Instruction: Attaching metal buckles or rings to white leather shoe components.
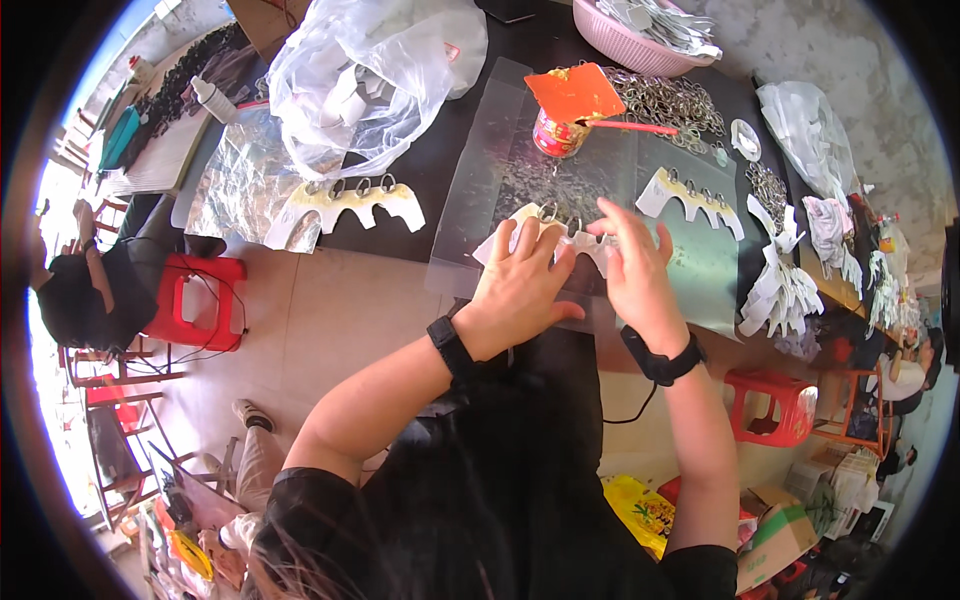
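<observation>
A white scalloped strip (584, 241) with metal rings along its upper edge lies on a clear plastic sheet (462, 215) in front of me. My left hand (524, 285) rests over its left part, fingers spread and pressing down. At its right end is my right hand (640, 275), with fingers apart and partly bent, their tips at the strip's edge. The hands partly cover the strip. Two similar ringed strips lie apart from my hands, one strip (385, 203) to the left and another strip (690, 204) to the right. Their ringed edges look yellowish.
Beyond my hands stands a tin (558, 138) with an orange card (577, 93) and a red-handled stick (640, 127) on it. A heap of metal rings (668, 108), a pink basket (630, 48) and a plastic bag (370, 90) lie farther back. White strips (778, 290) hang at right.
</observation>
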Demonstrator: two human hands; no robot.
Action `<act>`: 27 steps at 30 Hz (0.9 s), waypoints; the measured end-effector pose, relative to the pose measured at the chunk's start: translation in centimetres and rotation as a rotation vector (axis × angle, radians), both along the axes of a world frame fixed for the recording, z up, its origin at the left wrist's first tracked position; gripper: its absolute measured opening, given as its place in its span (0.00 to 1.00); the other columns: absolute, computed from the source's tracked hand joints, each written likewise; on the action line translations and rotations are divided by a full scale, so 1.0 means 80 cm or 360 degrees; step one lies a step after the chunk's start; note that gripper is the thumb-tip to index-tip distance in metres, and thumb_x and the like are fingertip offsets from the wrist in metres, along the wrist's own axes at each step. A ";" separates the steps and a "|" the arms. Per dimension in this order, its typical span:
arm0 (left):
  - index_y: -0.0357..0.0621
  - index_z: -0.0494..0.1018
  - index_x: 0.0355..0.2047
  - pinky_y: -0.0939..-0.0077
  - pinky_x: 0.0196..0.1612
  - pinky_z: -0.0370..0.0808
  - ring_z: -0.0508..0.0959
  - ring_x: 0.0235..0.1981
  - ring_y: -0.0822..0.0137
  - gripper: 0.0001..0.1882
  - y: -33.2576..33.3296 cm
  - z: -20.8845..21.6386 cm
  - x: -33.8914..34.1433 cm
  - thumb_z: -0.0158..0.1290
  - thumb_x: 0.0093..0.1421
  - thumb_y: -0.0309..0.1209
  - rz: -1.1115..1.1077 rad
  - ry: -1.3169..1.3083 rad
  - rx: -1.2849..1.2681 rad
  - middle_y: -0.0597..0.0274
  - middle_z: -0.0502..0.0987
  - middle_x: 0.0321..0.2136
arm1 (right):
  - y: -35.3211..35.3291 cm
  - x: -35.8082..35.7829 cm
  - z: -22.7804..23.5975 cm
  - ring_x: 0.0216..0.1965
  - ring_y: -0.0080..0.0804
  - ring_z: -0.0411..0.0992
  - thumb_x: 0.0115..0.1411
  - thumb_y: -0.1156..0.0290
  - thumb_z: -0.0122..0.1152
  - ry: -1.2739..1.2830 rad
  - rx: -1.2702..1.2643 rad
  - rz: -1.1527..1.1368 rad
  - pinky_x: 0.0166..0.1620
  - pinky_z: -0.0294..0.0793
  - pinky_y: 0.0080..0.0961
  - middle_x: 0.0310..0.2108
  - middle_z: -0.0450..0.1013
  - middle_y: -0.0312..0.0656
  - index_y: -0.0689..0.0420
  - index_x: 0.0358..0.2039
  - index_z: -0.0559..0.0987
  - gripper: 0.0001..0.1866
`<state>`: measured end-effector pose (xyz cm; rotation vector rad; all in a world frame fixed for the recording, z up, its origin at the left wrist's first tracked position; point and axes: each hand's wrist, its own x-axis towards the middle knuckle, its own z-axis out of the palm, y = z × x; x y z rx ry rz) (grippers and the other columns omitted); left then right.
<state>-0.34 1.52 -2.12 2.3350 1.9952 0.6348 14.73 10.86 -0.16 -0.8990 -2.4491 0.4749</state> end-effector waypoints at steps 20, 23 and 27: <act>0.41 0.66 0.50 0.52 0.55 0.54 0.59 0.54 0.53 0.37 -0.001 -0.005 0.001 0.59 0.46 0.52 0.0004 -0.0224 0.0074 0.55 0.62 0.53 | 0.037 -0.045 -0.024 0.44 0.40 0.66 0.44 0.70 0.66 -0.0412 -0.0127 -0.0172 0.50 0.52 0.42 0.36 0.72 0.37 0.48 0.32 0.76 0.13; 0.43 0.69 0.48 0.52 0.55 0.55 0.60 0.54 0.53 0.33 0.001 -0.009 -0.005 0.60 0.46 0.50 -0.0006 -0.0273 0.0116 0.55 0.63 0.53 | 0.034 -0.050 -0.023 0.44 0.41 0.66 0.44 0.69 0.66 -0.0339 -0.0086 -0.0176 0.50 0.53 0.41 0.33 0.73 0.39 0.50 0.32 0.75 0.13; 0.45 0.74 0.43 0.52 0.54 0.60 0.62 0.52 0.51 0.24 -0.009 -0.001 -0.017 0.61 0.46 0.43 -0.0108 -0.0414 0.0151 0.53 0.64 0.53 | 0.032 -0.050 -0.017 0.40 0.41 0.69 0.44 0.68 0.66 -0.0358 -0.0277 -0.0110 0.49 0.54 0.41 0.28 0.74 0.39 0.52 0.31 0.74 0.13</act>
